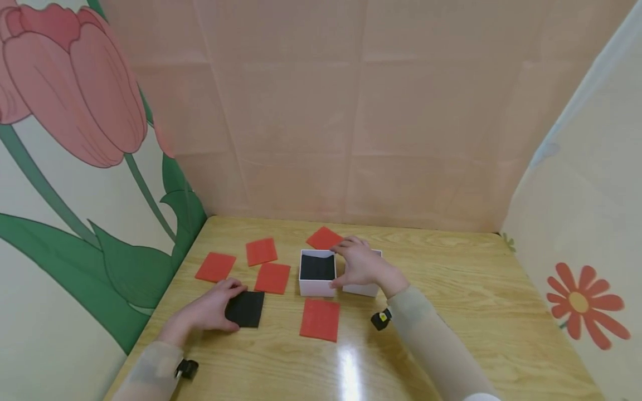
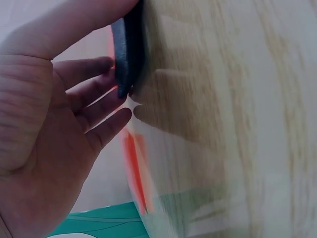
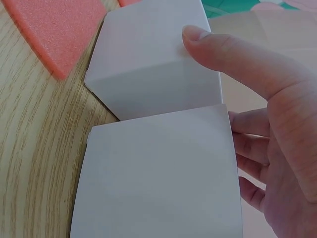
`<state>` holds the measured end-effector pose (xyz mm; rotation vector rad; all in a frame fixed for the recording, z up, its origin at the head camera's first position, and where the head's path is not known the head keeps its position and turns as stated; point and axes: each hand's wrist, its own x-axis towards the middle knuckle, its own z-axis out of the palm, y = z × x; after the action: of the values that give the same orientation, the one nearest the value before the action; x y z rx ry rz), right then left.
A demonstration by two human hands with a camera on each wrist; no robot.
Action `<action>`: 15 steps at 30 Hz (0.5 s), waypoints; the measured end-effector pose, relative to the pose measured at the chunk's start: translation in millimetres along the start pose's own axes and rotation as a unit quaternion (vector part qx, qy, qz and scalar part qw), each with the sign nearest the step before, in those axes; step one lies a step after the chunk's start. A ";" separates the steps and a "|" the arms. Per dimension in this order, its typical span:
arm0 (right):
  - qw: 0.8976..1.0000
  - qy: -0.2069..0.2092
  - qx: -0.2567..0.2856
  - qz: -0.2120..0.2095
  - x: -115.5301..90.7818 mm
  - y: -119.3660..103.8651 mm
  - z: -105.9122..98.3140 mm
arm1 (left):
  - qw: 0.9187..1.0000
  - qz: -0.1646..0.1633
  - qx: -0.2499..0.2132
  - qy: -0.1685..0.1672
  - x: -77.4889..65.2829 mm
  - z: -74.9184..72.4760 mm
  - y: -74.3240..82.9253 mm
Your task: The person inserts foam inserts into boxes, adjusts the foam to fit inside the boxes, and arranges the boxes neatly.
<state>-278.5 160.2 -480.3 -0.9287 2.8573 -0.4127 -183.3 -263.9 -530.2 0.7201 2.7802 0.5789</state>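
Note:
A thin black foam square (image 1: 248, 309) is at the left of the table, its left side between the thumb and fingers of my left hand (image 1: 213, 307). The left wrist view shows the thumb over the square (image 2: 130, 49). Mid-table stands an open white box (image 1: 317, 288) with a black sheet (image 1: 318, 267) inside. My right hand (image 1: 361, 264) holds this box at its right side, thumb on the front wall and fingers toward the back. A second white box (image 1: 361, 290) stands just right of it, partly hidden under the hand.
Several red foam squares lie around: one (image 1: 320, 320) in front of the boxes, one (image 1: 323, 238) behind them, others (image 1: 215, 266) at the left. Wrist cameras (image 1: 381, 319) sit on both arms. Cloth walls (image 1: 351, 139) stand at the back and sides of the wooden table (image 1: 451, 289).

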 end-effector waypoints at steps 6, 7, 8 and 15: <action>1.000 0.004 -0.003 -0.007 0.5 0.2 0.7 | 1.000 -0.004 -0.021 0.015 -0.1 0.9 -0.1; 1.000 0.005 -0.002 -0.007 0.5 0.3 0.8 | 0.999 -0.006 -0.029 0.018 0.1 0.2 0.5; 1.000 0.005 -0.002 -0.008 0.4 0.3 0.8 | 0.999 -0.005 -0.034 0.021 0.7 -0.8 1.1; 1.000 0.003 0.003 -0.004 0.3 1.1 1.3 | 0.997 0.026 -0.049 0.062 14.5 -12.6 13.7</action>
<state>-279.1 160.6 -481.9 -0.9403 2.8577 -0.4252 -193.6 -249.6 -514.6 0.7629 2.8287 0.7884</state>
